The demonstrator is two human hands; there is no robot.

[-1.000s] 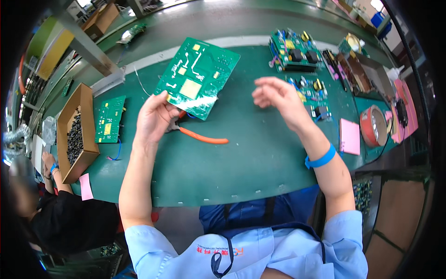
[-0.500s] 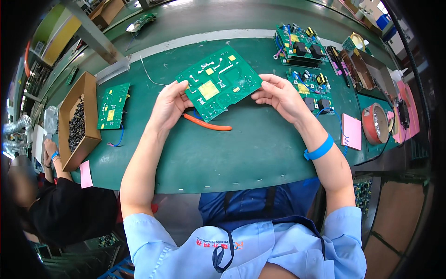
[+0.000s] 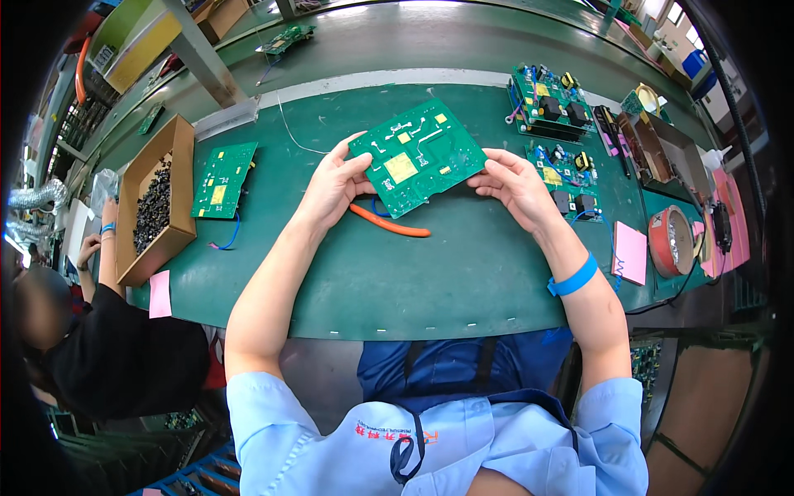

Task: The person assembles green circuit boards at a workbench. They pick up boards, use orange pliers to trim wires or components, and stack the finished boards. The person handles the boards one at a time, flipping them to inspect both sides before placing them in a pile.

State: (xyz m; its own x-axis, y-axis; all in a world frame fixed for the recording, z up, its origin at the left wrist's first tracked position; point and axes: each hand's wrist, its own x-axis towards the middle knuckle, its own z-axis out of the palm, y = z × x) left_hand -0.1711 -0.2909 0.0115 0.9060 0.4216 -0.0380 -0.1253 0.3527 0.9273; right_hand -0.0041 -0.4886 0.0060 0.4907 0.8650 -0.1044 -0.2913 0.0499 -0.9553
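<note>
Between my two hands I hold a green circuit board (image 3: 438,153), its solder side with yellow patches turned up toward me. My left hand (image 3: 337,183) grips its left edge, thumb on top and fingers underneath. At the right corner my right hand (image 3: 514,183) pinches the edge between thumb and fingers. Just below the board, by my left hand, an orange tool handle (image 3: 393,223) lies on the green mat. A bit of blue wire shows under the board; what it joins to is hidden. A blue wrist strap (image 3: 573,276) circles my right forearm.
Left stands a cardboard box (image 3: 184,217) of small dark parts, beside another green board (image 3: 225,180). Stacked boards (image 3: 550,103) and one more board (image 3: 564,178) lie right, near a pink pad (image 3: 630,252) and red tape roll (image 3: 671,240). A co-worker's arm (image 3: 108,248) rests far left.
The whole view has shifted, so the bench and my hands sit slightly further right in the picture. Both hands keep their hold on the circuit board, which is tilted about the same.
</note>
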